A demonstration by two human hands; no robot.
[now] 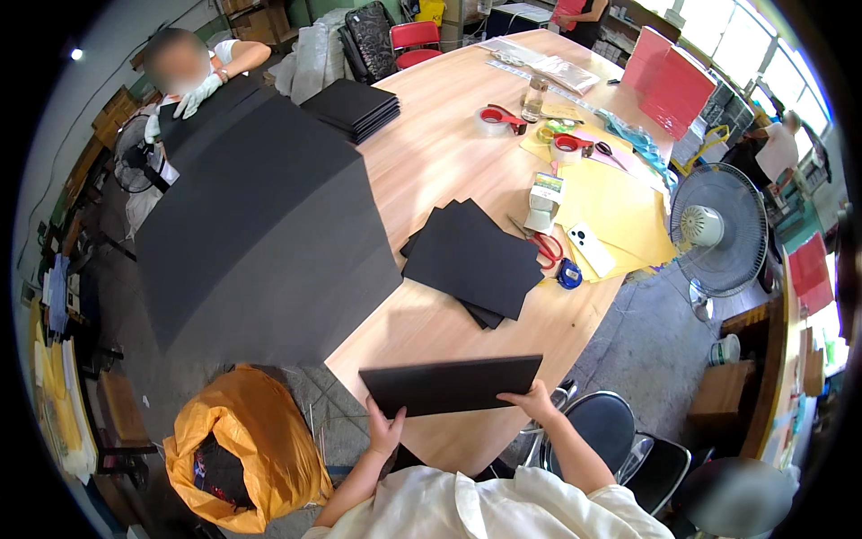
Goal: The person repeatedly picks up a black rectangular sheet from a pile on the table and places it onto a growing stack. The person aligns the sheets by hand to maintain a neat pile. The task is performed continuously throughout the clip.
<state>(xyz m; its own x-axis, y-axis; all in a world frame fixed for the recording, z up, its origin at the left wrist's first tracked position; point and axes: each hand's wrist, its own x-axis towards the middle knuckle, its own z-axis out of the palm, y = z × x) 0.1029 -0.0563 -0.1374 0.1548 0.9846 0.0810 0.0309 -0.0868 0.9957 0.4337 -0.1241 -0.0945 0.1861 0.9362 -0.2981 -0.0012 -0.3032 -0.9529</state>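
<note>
The left hand (pixel 384 429) grips the lower left corner of a black sheet (pixel 449 384), fingers closed on its edge; the right hand (pixel 532 402) pinches the lower right edge, thumb on top — so both hands are shut on the same sheet and it hangs in the air over the near edge of the wooden table (pixel 440 162), not touching it; the step in hand, as I judge, is carrying one sheet between piles; the next move calls for keeping it level and squaring its corners before it is let go; the sheet itself is a flat, thin rectangle, matte black, stiff enough that it does not sag between the hands; just beyond it lies a small fanned stack of black sheets (pixel 471 260), and to the left a much larger black pile (pixel 256 207) — beside the person, on the floor, stands an orange bag (pixel 247 449)
</note>
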